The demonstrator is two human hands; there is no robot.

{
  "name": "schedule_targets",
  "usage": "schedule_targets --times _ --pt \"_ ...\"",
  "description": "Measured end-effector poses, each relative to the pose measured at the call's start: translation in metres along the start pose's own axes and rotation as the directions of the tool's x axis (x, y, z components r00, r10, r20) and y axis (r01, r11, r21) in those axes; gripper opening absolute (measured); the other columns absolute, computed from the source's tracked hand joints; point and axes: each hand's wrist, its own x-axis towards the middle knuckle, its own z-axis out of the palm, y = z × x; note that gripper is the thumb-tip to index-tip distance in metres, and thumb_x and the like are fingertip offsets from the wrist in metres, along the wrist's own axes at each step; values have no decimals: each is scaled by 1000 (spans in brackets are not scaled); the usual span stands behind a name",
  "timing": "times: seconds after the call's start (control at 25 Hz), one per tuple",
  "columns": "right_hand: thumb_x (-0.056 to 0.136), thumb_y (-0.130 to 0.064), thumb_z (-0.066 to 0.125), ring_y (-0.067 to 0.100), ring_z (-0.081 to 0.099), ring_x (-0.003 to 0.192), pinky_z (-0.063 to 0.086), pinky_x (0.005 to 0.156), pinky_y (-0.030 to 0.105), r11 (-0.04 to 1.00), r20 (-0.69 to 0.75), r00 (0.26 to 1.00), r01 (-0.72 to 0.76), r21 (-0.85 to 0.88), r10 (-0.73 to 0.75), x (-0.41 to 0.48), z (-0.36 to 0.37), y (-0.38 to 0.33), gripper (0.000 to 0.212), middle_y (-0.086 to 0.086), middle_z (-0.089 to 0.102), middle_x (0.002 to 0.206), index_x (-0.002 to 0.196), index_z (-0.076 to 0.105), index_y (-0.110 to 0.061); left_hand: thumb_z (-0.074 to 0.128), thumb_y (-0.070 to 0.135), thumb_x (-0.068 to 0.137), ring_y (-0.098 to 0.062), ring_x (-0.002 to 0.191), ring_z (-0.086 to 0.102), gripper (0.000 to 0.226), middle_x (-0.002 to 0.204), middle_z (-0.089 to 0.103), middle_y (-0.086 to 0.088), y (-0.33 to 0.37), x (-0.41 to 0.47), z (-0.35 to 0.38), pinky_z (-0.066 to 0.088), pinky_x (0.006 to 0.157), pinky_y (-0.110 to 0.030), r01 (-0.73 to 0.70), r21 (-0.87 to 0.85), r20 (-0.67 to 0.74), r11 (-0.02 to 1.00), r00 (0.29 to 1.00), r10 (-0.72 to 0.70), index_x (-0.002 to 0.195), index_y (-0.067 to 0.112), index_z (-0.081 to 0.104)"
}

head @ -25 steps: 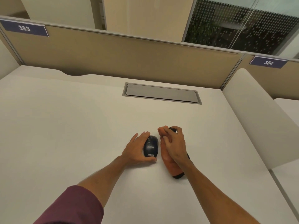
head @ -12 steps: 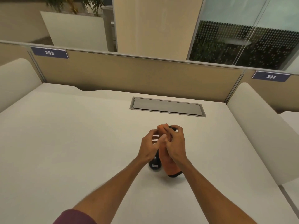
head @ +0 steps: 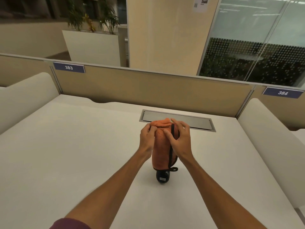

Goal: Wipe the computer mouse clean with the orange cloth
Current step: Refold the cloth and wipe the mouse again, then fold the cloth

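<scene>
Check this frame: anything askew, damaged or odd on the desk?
Nothing stands out. Both hands, left hand and right hand, hold the orange cloth up above the desk; the dark computer mouse sits flat below it, partly hidden. No spill or damage visible.

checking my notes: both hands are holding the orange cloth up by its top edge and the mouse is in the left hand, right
Not quite. Both hands, left hand and right hand, do hold the orange cloth by its top edge, but the mouse is in neither hand. The head view shows it lying on the desk below the hanging cloth, partly hidden by it.
</scene>
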Motion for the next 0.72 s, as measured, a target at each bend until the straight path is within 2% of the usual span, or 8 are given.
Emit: schedule_targets --times 0.04,0.12,0.2,0.28,0.4,0.48,0.6,0.72 --pt "81 -37 71 7 42 117 35 93 4 997 8 998 -65 43 64 3 1 -4 65 -1 40 132 138 44 -26 44 16 100 -18 91 60 21 97 64 -5 6 0 -3 54 82 -37 -27 -9 7 1000 1000 27 93 19 63" --pt "73 -49 73 9 45 119 42 96 21 953 80 973 -230 198 218 6 5 -11 75 -7 45 133 138 39 -31 45 17 100 -20 93 60 19 100 64 -9 16 0 -9 52 81 -34 -55 -36 27 998 998 56 94 17 63" --pt "68 -51 72 18 59 112 51 87 28 863 169 943 -330 382 286 8 9 -19 56 -7 61 118 118 55 -29 49 19 99 -24 99 61 15 103 64 -11 23 0 -18 55 82 -37 -79 -74 68 994 994 84 97 17 64" --pt "68 -47 71 24 65 101 55 79 29 822 202 941 -336 460 272 11 14 -25 38 -1 68 103 100 63 -28 57 23 96 -26 102 62 12 103 65 -8 27 1 -35 56 76 -36 -65 -101 121 993 990 78 101 14 64" --pt "68 -44 71 26 66 100 56 86 37 753 291 921 -381 537 259 12 26 -31 42 7 69 105 102 66 -20 62 50 84 -28 112 61 58 117 65 -11 26 2 -64 54 91 -46 22 -146 255 989 967 16 121 6 58" --pt "69 -42 71 28 66 99 55 87 39 682 373 884 -457 570 281 11 37 -35 45 9 69 104 104 66 -15 66 68 71 -27 119 59 83 127 63 -11 20 0 -80 51 98 -48 28 -120 351 992 936 16 131 11 54" --pt "76 -37 66 25 67 88 56 80 36 564 511 798 -593 574 319 9 52 -41 39 10 69 97 104 64 -9 65 71 65 -25 93 70 80 108 70 -12 15 -8 -92 59 76 -37 218 -175 440 960 890 -122 123 16 59" --pt "89 -34 57 25 68 83 58 78 37 438 654 692 -712 549 306 2 65 -40 36 13 69 95 109 63 -5 70 57 65 -25 75 68 64 93 66 -16 9 -9 -103 58 69 -36 361 -274 478 892 855 -199 105 8 68"
